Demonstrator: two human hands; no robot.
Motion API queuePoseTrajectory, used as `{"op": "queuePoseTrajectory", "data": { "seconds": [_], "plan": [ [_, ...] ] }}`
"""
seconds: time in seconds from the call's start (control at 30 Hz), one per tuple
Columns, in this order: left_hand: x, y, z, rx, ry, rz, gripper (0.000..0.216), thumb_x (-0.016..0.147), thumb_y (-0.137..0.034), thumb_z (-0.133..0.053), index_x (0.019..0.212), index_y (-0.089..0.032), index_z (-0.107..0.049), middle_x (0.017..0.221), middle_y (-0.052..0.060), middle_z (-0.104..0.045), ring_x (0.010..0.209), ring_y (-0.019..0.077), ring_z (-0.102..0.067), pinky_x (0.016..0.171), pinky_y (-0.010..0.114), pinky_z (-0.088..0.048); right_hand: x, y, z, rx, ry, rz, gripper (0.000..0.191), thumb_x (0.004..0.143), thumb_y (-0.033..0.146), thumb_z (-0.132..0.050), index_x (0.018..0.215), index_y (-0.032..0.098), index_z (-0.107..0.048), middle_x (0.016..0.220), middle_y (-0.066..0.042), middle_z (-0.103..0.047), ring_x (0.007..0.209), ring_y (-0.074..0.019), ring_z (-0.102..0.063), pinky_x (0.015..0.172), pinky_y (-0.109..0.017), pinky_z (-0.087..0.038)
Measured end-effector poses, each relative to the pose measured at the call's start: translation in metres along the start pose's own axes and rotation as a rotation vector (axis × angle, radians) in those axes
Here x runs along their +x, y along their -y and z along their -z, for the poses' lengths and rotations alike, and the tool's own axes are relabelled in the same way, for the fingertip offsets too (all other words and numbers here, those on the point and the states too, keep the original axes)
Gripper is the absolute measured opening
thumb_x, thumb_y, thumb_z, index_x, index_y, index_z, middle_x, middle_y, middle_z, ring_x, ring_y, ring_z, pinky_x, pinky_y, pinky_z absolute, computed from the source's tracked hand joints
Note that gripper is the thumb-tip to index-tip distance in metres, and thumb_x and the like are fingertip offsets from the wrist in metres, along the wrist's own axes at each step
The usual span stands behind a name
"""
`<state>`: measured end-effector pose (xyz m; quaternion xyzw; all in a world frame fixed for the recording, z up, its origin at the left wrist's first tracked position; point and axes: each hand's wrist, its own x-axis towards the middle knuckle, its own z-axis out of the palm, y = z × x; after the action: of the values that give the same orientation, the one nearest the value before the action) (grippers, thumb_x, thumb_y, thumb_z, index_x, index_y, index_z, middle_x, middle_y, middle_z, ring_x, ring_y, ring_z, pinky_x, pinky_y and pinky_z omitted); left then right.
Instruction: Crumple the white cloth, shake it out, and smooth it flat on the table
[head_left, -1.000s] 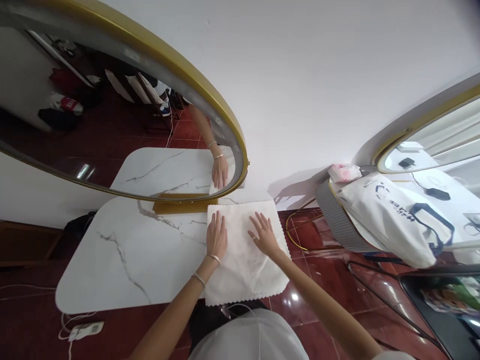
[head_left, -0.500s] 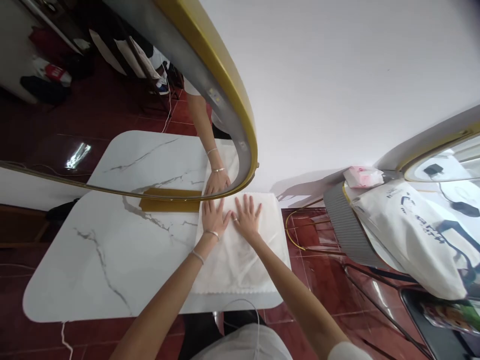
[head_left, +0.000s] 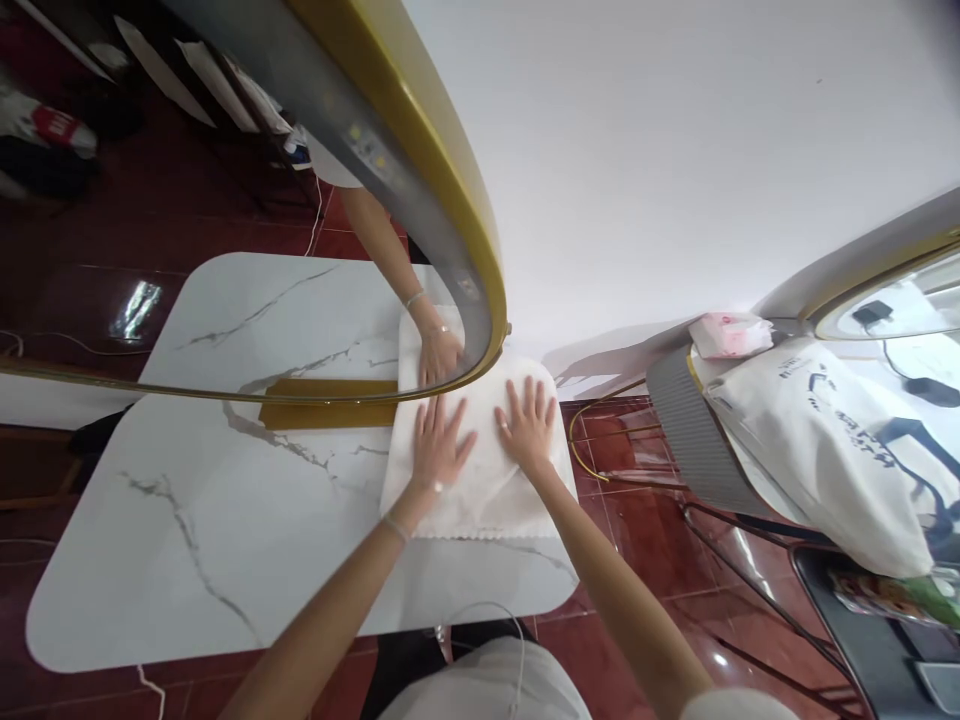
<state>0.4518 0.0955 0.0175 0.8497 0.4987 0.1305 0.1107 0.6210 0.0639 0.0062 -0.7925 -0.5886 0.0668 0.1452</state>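
Observation:
A white cloth [head_left: 487,490] with a scalloped near edge lies on the right part of a white marble-look table [head_left: 225,540]. My left hand [head_left: 439,445] lies flat on the cloth's left half, fingers spread. My right hand [head_left: 529,425] rests flat on the cloth's right half near the far edge, fingers spread too. Both palms press on the fabric and hold nothing. A bracelet sits on my left wrist. The round gold-framed mirror [head_left: 442,200] just beyond reflects my left hand and the cloth.
The mirror's gold base [head_left: 330,412] stands on the table's far side. To the right, a white printed bag [head_left: 825,450] and a pink packet [head_left: 731,333] lie on a second table with another mirror [head_left: 892,300]. Red tiled floor [head_left: 637,500] and cables lie below.
Both hands slid away from me across the cloth, then spread apart, the right one moving right. The cloth's near edge now lies farther up on the table.

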Motion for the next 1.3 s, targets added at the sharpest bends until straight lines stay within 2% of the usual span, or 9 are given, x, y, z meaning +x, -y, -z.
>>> {"op": "queuePoseTrajectory", "data": {
  "seconds": [0.1,0.2,0.5,0.63,0.77,0.93,1.03,1.13,1.3],
  "plan": [
    [-0.064,-0.011,-0.002,0.045,-0.043,0.001,0.061,0.091,-0.048,-0.048,0.147,-0.023,-0.036,0.157,0.014,-0.026,0.147,0.0296,-0.02,0.117,0.052,-0.021,-0.054,-0.01,0.002,-0.034,-0.004,0.049,0.06,0.096,0.046,-0.038,0.151,0.024,-0.03,0.16,-0.01,-0.016,0.148,-0.0339,-0.007,0.116,-0.058,-0.012],
    [-0.083,-0.015,-0.006,0.045,-0.035,0.021,0.061,0.091,-0.046,-0.049,0.147,-0.024,-0.037,0.157,0.014,-0.027,0.147,0.0301,-0.019,0.116,0.053,-0.023,-0.07,-0.014,0.001,-0.048,-0.019,0.063,0.061,0.095,0.049,-0.041,0.15,0.026,-0.031,0.159,-0.01,-0.02,0.147,-0.0344,-0.009,0.115,-0.059,-0.014],
    [0.02,-0.003,-0.017,0.012,0.003,0.022,0.062,0.092,-0.046,-0.045,0.147,-0.019,-0.036,0.156,0.016,-0.028,0.146,0.0343,-0.02,0.116,0.054,-0.021,0.052,-0.017,0.001,-0.06,0.085,-0.022,0.058,0.096,0.048,-0.041,0.149,0.027,-0.033,0.158,-0.009,-0.025,0.145,-0.0316,-0.02,0.115,-0.055,-0.016],
    [0.019,-0.004,-0.012,0.011,0.024,0.022,0.056,0.095,-0.042,-0.041,0.144,-0.015,-0.04,0.155,0.018,-0.029,0.145,0.0335,-0.022,0.117,0.052,-0.02,0.059,-0.02,0.006,-0.051,0.08,0.02,0.058,0.097,0.046,-0.04,0.148,0.018,-0.036,0.155,-0.014,-0.029,0.143,-0.0305,-0.023,0.115,-0.051,-0.019],
    [-0.045,-0.005,-0.003,0.004,0.012,-0.013,0.06,0.093,-0.047,-0.043,0.145,-0.018,-0.038,0.158,0.016,-0.023,0.147,0.0312,-0.016,0.118,0.052,-0.019,0.003,-0.032,0.011,-0.049,-0.016,0.052,0.057,0.1,0.043,-0.031,0.146,0.011,-0.037,0.154,-0.016,-0.031,0.145,-0.0275,-0.02,0.117,-0.046,-0.019],
    [-0.149,-0.014,0.005,0.046,-0.006,-0.01,0.064,0.092,-0.048,-0.047,0.148,-0.021,-0.034,0.158,0.015,-0.022,0.147,0.0321,-0.016,0.116,0.053,-0.021,-0.108,-0.042,0.014,-0.119,0.014,0.14,0.07,0.098,0.052,-0.034,0.154,0.016,-0.015,0.16,-0.014,-0.013,0.148,-0.0306,-0.009,0.116,-0.05,-0.019],
    [-0.176,-0.022,0.008,0.045,-0.005,0.007,0.062,0.091,-0.046,-0.049,0.147,-0.022,-0.036,0.158,0.014,-0.024,0.145,0.0335,-0.022,0.114,0.053,-0.026,-0.147,-0.043,0.013,-0.137,0.003,0.154,0.074,0.097,0.052,-0.037,0.155,0.02,-0.005,0.161,-0.012,-0.005,0.148,-0.0319,-0.008,0.115,-0.051,-0.022],
    [-0.155,-0.022,0.01,0.002,-0.021,0.047,0.054,0.09,-0.044,-0.051,0.139,-0.022,-0.047,0.156,0.014,-0.028,0.142,0.0342,-0.029,0.111,0.051,-0.033,-0.138,-0.047,0.01,-0.134,-0.01,0.163,0.074,0.096,0.052,-0.037,0.155,0.02,-0.006,0.161,-0.011,-0.005,0.148,-0.0318,-0.006,0.115,-0.052,-0.022],
    [-0.056,-0.004,-0.001,-0.064,-0.004,-0.022,0.058,0.089,-0.048,-0.053,0.14,-0.024,-0.047,0.16,0.011,-0.02,0.146,0.0363,-0.017,0.116,0.054,-0.021,-0.055,-0.059,0.006,-0.122,0.021,0.137,0.069,0.097,0.055,-0.034,0.153,0.016,-0.023,0.16,-0.014,-0.015,0.148,-0.0296,-0.007,0.117,-0.05,-0.019]
  ]
}}
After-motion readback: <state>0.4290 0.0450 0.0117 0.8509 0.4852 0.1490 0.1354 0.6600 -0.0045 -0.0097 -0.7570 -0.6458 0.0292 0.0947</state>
